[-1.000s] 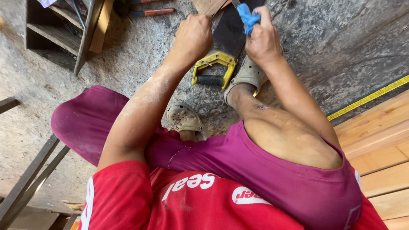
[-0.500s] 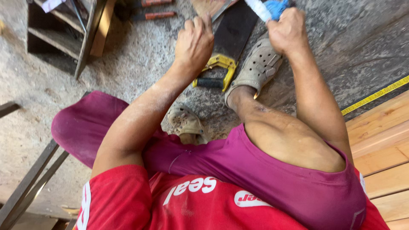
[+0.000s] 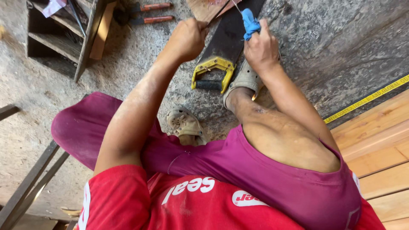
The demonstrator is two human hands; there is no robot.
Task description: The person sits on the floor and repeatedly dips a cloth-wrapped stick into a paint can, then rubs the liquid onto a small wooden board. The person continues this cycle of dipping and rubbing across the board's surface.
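My left hand [image 3: 187, 38] is fisted just left of the saw [image 3: 221, 51], on what I cannot tell. My right hand [image 3: 260, 47], closed on a blue cloth [image 3: 250, 23], hovers just right of the saw's blade. The saw lies on the floor [image 3: 341, 51] beside my sandal [image 3: 243, 81]; I judge a slip could rake knuckles across its teeth.

Rough grey concrete floor [image 3: 341, 51] in sunlight; a dark wooden shelf unit [image 3: 64, 34] at ten o'clock, pale wooden planks [image 3: 379, 157] at four o'clock.
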